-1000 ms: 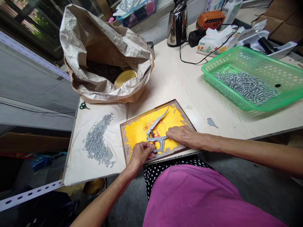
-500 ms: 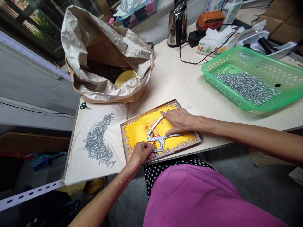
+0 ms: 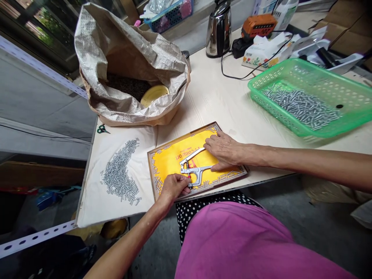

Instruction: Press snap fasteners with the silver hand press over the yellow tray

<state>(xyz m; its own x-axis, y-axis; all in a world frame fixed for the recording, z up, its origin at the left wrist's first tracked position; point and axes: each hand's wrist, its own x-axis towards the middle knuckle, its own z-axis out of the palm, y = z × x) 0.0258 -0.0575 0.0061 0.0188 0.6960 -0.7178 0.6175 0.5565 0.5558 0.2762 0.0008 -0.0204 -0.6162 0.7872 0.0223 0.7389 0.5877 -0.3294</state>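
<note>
Tray, under pliers, holds metal pieces (green basket too).

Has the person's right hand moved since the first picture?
Yes: the right hand has shifted toward the tray's far rim, its fingers now on the pliers' upper handle.

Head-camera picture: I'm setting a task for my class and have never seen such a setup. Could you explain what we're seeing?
There's no machine: a person works bare-handed, wearing the camera on the head, so it looks forward and down. The right hand holds metal pliers, their handles spread. The left hand is at the pliers' lower end; whether it pinches anything else is hidden. Underneath is a shallow, yellow-bottomed tray, with small metal pieces along its edges. On the table, a pile of similar pieces lies left of the tray, more lie in the green basket, and an open sack and kettle stand behind.
</note>
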